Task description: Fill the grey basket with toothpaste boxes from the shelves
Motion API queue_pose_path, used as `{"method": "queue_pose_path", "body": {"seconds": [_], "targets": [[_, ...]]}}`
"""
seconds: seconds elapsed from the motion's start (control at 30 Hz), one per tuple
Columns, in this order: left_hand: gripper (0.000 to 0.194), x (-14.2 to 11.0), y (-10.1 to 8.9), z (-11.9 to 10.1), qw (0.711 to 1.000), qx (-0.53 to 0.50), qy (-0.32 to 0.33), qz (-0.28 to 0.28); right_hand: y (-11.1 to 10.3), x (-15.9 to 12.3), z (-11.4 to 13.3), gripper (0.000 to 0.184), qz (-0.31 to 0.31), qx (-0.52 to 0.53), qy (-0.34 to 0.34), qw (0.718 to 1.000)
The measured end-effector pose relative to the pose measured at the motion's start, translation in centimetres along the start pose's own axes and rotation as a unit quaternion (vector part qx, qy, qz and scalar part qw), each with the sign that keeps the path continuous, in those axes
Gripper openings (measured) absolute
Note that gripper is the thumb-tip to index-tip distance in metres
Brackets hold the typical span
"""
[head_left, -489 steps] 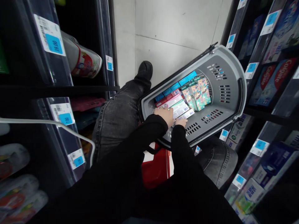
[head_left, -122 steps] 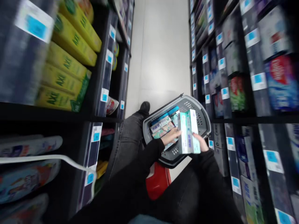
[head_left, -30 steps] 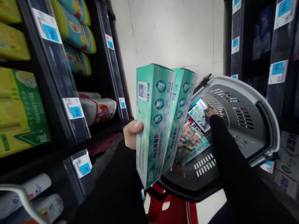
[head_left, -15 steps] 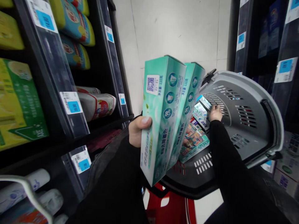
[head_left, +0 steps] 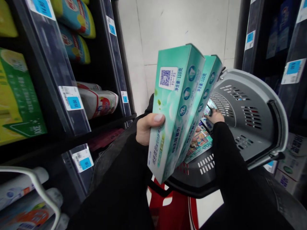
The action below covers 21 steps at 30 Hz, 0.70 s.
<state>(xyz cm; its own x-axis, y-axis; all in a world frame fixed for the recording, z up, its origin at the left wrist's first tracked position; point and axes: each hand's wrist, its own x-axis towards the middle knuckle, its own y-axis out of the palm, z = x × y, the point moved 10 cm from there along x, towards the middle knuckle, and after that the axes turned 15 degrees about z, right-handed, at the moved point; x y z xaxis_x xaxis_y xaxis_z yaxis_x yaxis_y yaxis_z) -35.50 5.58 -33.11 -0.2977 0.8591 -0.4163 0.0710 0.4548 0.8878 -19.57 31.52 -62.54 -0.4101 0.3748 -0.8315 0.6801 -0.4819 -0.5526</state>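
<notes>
Two teal cartons (head_left: 178, 118) are up over the basket (head_left: 240, 111), clamped together in the left hand (head_left: 145, 129). Right hand (head_left: 217, 117) is down inside at the other boxes (head_left: 200, 142), can't tell if it's gripping one. Progress-wise: some boxes are in, this pair isn't; rest unclear.

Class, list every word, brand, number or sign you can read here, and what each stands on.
"净含量: 110克": front teal box and rear teal box
"扫一扫": white QR label, front teal box
"去除着色": sides of both teal boxes
"AXE": yellow-and-green box
"14.80": upper left price tag
"39.00": middle left price tag
"7.00": lower left price tag
Other print, including on the white-and-red bottle and right-hand price tag, is too small or blurred to read surely.
</notes>
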Motion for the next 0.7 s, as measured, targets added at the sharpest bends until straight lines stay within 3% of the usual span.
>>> {"method": "queue_pose_path", "body": {"seconds": [0.2,0.33,0.47,0.7], "targets": [[0.067,0.2,0.0,-0.4,0.999,0.031,0.014,0.004,1.8,0.4,-0.9,0.073,0.029,0.018,0.012,0.999],[0.063,0.2,0.1,-0.7,0.999,0.032,0.042,-0.011,2.0,1.0,-1.3,0.067,0.062,0.026,0.022,0.997],[0.064,0.4,0.5,-0.2,0.999,0.023,0.027,0.002,2.1,0.2,-1.2,0.061,0.055,0.047,0.021,0.997],[0.064,0.7,-2.4,0.5,0.999,0.025,0.028,-0.028,3.0,-0.2,-2.0,0.063,0.081,0.117,0.052,0.989]]}}
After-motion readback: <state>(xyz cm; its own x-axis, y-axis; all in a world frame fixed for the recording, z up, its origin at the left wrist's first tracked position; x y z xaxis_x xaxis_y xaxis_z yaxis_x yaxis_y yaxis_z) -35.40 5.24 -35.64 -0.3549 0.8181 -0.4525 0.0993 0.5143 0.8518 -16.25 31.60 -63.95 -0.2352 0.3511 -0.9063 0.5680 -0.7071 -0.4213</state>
